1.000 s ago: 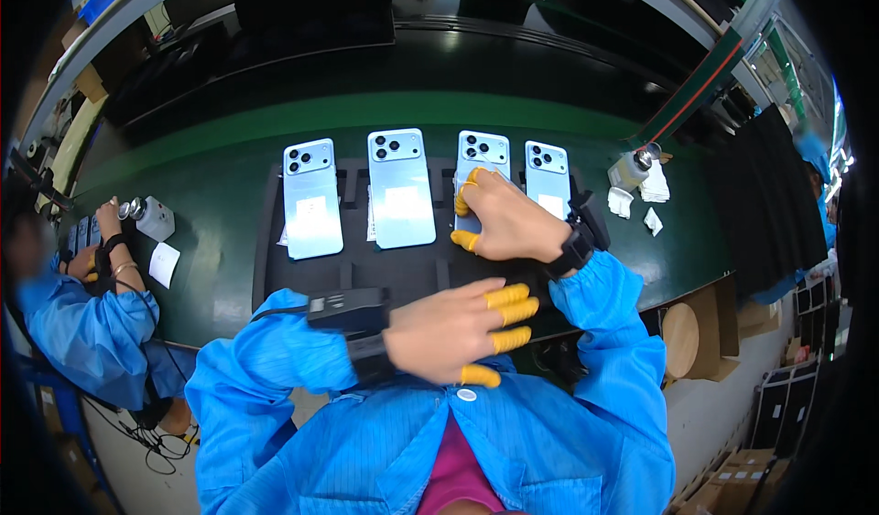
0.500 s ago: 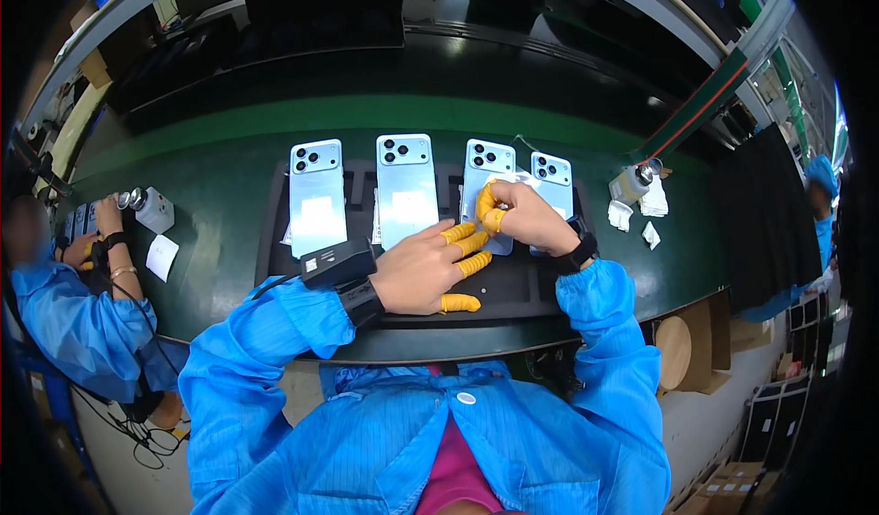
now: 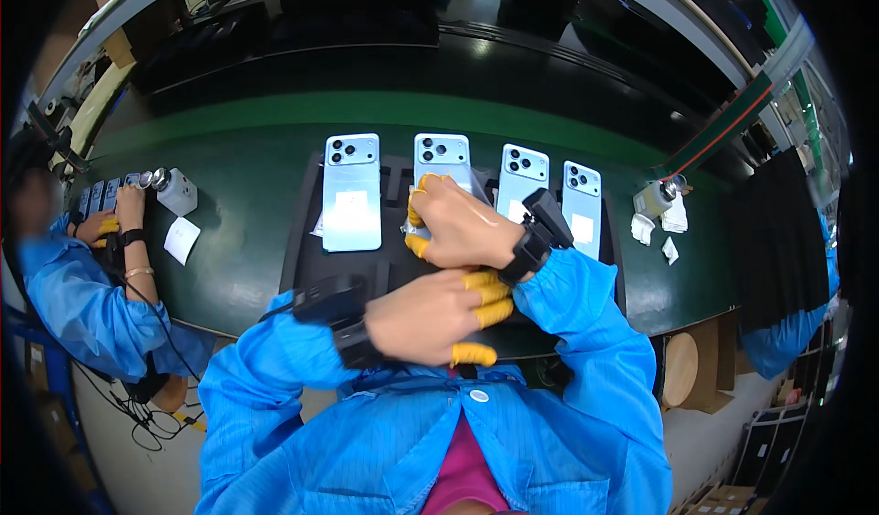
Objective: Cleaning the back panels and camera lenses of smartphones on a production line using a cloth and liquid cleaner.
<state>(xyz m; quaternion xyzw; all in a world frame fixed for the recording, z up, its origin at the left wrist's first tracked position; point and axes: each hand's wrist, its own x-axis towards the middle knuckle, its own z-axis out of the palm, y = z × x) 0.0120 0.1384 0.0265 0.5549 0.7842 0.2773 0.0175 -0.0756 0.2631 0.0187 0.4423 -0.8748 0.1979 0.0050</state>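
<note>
Right hand (image 3: 462, 227) curled over second phone (image 3: 443, 158) from left, toward far edge of black tray (image 3: 311, 263); grip hidden, can't tell. Left hand (image 3: 426, 318) loosely spread, apparently empty, near edge. Other phones (image 3: 352, 178) spaced, likely for finger room.

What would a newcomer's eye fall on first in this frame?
Probably the row of four pale blue phones, camera side up, mid-picture on a black tray. Next, the yellow finger covers: on the right hand, over the second phone from the left, and on the left hand, lower in the picture, nearer the body.
</note>
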